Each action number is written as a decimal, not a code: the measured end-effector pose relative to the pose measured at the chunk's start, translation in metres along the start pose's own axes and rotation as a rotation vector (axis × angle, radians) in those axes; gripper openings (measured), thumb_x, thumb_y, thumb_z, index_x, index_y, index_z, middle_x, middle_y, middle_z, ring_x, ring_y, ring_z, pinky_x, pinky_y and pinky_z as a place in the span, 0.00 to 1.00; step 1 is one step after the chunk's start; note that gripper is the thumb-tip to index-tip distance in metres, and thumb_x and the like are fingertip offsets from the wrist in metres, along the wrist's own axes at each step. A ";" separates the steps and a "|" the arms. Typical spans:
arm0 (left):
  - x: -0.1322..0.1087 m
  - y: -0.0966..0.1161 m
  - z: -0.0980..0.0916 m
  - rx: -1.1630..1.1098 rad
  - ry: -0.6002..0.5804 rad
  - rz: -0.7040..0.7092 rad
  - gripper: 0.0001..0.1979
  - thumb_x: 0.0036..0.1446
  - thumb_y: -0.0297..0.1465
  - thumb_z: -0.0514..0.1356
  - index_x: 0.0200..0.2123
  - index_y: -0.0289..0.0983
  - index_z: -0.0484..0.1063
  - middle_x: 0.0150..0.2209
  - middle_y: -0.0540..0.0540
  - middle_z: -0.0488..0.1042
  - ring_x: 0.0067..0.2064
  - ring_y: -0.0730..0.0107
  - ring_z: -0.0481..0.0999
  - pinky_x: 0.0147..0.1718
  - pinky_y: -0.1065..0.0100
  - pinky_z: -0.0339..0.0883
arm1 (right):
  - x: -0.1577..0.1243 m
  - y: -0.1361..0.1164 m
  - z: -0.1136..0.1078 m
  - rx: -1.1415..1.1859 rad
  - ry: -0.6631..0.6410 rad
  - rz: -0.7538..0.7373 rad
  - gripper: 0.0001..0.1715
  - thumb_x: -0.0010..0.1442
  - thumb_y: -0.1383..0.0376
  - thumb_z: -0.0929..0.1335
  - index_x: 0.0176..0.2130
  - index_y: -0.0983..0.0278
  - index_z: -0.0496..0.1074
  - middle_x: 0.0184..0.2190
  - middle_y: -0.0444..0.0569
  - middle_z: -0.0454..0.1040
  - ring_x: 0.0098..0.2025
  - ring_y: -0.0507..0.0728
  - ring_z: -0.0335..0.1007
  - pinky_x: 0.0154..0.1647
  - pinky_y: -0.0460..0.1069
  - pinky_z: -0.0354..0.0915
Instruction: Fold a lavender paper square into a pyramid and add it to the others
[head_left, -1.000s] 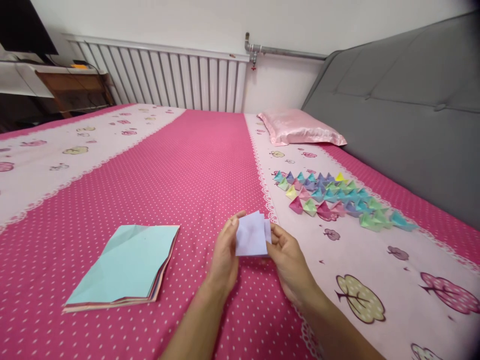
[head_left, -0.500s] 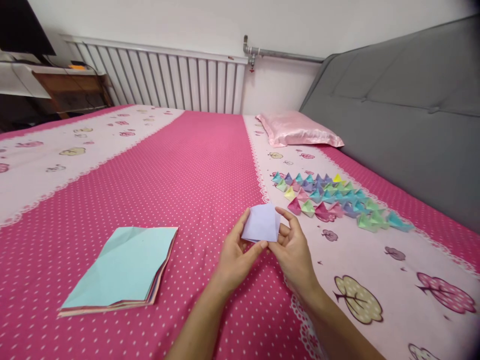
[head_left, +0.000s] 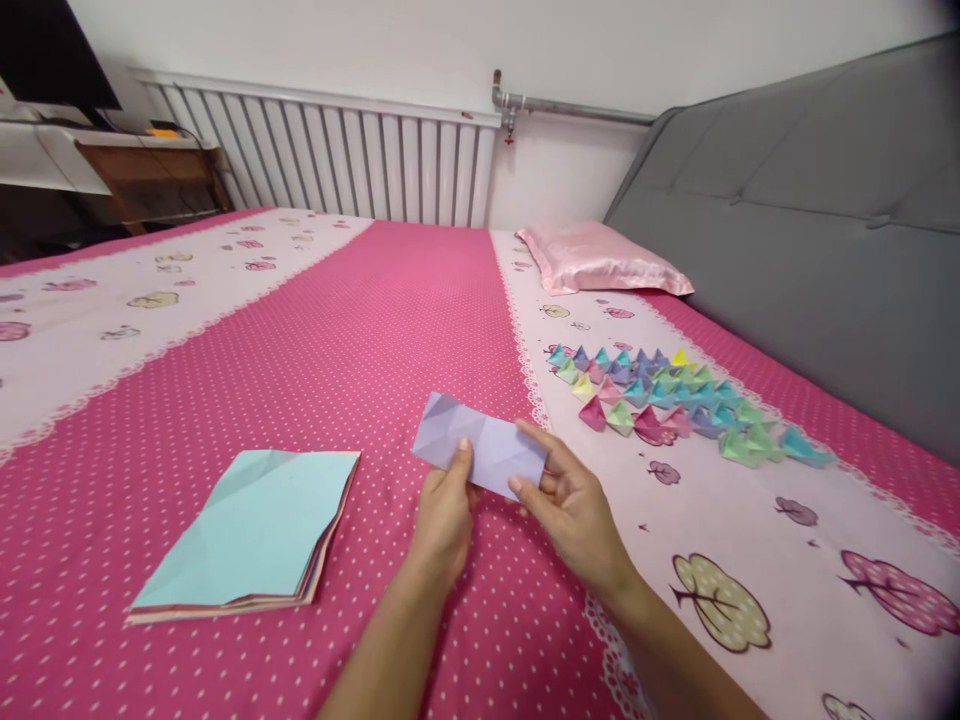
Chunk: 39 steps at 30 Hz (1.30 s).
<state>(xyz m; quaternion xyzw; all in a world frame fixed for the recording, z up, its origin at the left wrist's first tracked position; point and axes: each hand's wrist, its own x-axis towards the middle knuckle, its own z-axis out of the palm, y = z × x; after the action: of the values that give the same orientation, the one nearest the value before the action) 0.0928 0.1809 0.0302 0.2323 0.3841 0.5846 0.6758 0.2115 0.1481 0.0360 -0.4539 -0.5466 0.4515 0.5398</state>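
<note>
A lavender sheet of paper [head_left: 480,445], creased and unfolded into a long rectangle, is held just above the bed between both hands. My left hand [head_left: 444,515] pinches its near edge toward the left with thumb on top. My right hand [head_left: 571,505] grips its right end, fingers curled round it. To the left on the pink dotted bedspread [head_left: 360,340] lies a stack of coloured paper sheets [head_left: 251,528] with a light blue one on top. Several small folded paper shapes [head_left: 675,400] in pastel colours sit in rows to the right of my hands.
A pink satin pillow [head_left: 600,258] lies at the far right beside the grey padded headboard [head_left: 810,210]. A white radiator [head_left: 330,160] runs along the far wall. A wooden desk [head_left: 142,175] stands at the far left.
The lavender paper was a small folded square between my fingers; it is now opened out into a longer rectangle, and my hands have spread apart along it.
</note>
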 end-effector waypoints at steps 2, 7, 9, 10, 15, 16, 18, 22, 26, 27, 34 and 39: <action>0.001 0.005 0.000 -0.059 0.013 -0.001 0.08 0.55 0.30 0.58 0.36 0.32 0.73 0.37 0.44 0.77 0.43 0.67 0.75 0.43 0.70 0.68 | 0.001 -0.004 -0.007 -0.127 -0.114 -0.017 0.29 0.56 0.66 0.66 0.57 0.55 0.59 0.50 0.50 0.70 0.47 0.58 0.70 0.48 0.54 0.67; 0.000 0.018 0.001 -0.131 0.002 -0.027 0.08 0.56 0.25 0.56 0.38 0.33 0.73 0.39 0.43 0.77 0.42 0.69 0.76 0.42 0.72 0.70 | 0.006 -0.014 -0.026 -0.484 -0.282 -0.145 0.35 0.50 0.70 0.70 0.56 0.52 0.62 0.50 0.48 0.68 0.52 0.60 0.64 0.54 0.59 0.60; 0.000 0.019 0.000 -0.125 -0.014 -0.054 0.08 0.56 0.25 0.56 0.39 0.32 0.73 0.40 0.43 0.77 0.42 0.68 0.76 0.42 0.71 0.70 | 0.007 -0.013 -0.030 -0.533 -0.250 -0.169 0.30 0.53 0.72 0.67 0.54 0.51 0.65 0.49 0.49 0.67 0.52 0.59 0.63 0.54 0.60 0.60; 0.000 0.019 -0.001 -0.116 -0.032 -0.079 0.09 0.56 0.25 0.56 0.39 0.32 0.72 0.40 0.42 0.77 0.42 0.67 0.76 0.42 0.71 0.70 | 0.008 -0.011 -0.030 -0.544 -0.222 -0.184 0.27 0.54 0.72 0.66 0.52 0.50 0.67 0.51 0.49 0.65 0.54 0.59 0.61 0.55 0.60 0.59; -0.002 0.019 -0.002 -0.073 -0.151 -0.214 0.12 0.57 0.27 0.55 0.44 0.30 0.71 0.42 0.40 0.76 0.43 0.64 0.76 0.42 0.68 0.71 | 0.008 -0.001 -0.030 -0.505 -0.159 -0.216 0.17 0.54 0.69 0.67 0.42 0.50 0.75 0.63 0.42 0.48 0.59 0.61 0.54 0.57 0.60 0.56; -0.003 0.019 -0.002 -0.069 -0.165 -0.235 0.13 0.58 0.28 0.54 0.44 0.30 0.70 0.42 0.39 0.76 0.43 0.64 0.76 0.42 0.68 0.71 | 0.008 -0.001 -0.030 -0.484 -0.154 -0.205 0.16 0.54 0.69 0.67 0.40 0.50 0.76 0.63 0.42 0.47 0.58 0.61 0.55 0.55 0.59 0.59; -0.004 0.020 -0.002 -0.066 -0.188 -0.272 0.14 0.59 0.29 0.53 0.45 0.30 0.70 0.42 0.39 0.76 0.43 0.63 0.76 0.42 0.67 0.71 | 0.009 -0.001 -0.029 -0.446 -0.134 -0.182 0.14 0.54 0.67 0.68 0.39 0.51 0.76 0.63 0.42 0.48 0.57 0.61 0.57 0.53 0.58 0.62; -0.004 0.021 -0.002 -0.082 -0.200 -0.282 0.14 0.59 0.30 0.53 0.46 0.30 0.70 0.43 0.40 0.76 0.43 0.64 0.76 0.43 0.68 0.71 | 0.010 -0.003 -0.029 -0.402 -0.099 -0.153 0.13 0.52 0.65 0.70 0.39 0.51 0.76 0.61 0.43 0.53 0.56 0.61 0.58 0.55 0.58 0.60; -0.003 0.021 -0.002 -0.098 -0.193 -0.272 0.15 0.59 0.29 0.53 0.48 0.30 0.68 0.43 0.39 0.76 0.46 0.62 0.75 0.45 0.66 0.70 | 0.011 -0.001 -0.031 -0.351 -0.070 -0.137 0.11 0.52 0.63 0.70 0.39 0.52 0.77 0.58 0.46 0.60 0.54 0.60 0.62 0.54 0.57 0.61; -0.003 0.021 -0.002 -0.098 -0.194 -0.268 0.15 0.59 0.29 0.53 0.48 0.30 0.68 0.44 0.39 0.76 0.46 0.62 0.75 0.45 0.65 0.69 | 0.012 -0.001 -0.031 -0.330 -0.063 -0.133 0.10 0.52 0.62 0.70 0.38 0.53 0.77 0.57 0.47 0.62 0.52 0.59 0.63 0.53 0.56 0.62; -0.002 0.021 -0.003 -0.082 -0.206 -0.254 0.15 0.59 0.30 0.53 0.47 0.30 0.69 0.44 0.38 0.75 0.47 0.61 0.74 0.46 0.65 0.69 | 0.013 -0.003 -0.034 -0.261 -0.077 -0.057 0.10 0.52 0.64 0.70 0.37 0.55 0.78 0.50 0.50 0.69 0.50 0.59 0.67 0.48 0.53 0.65; -0.002 0.022 -0.003 -0.070 -0.178 -0.259 0.14 0.59 0.30 0.53 0.45 0.29 0.70 0.44 0.37 0.75 0.44 0.60 0.76 0.43 0.64 0.71 | 0.015 -0.003 -0.040 -0.275 -0.051 -0.040 0.09 0.51 0.65 0.69 0.35 0.57 0.78 0.47 0.50 0.72 0.49 0.60 0.68 0.46 0.53 0.66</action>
<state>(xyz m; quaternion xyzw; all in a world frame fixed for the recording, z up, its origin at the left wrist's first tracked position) 0.0773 0.1833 0.0454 0.2079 0.3290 0.4827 0.7846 0.2515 0.1625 0.0422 -0.5011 -0.6257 0.3730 0.4672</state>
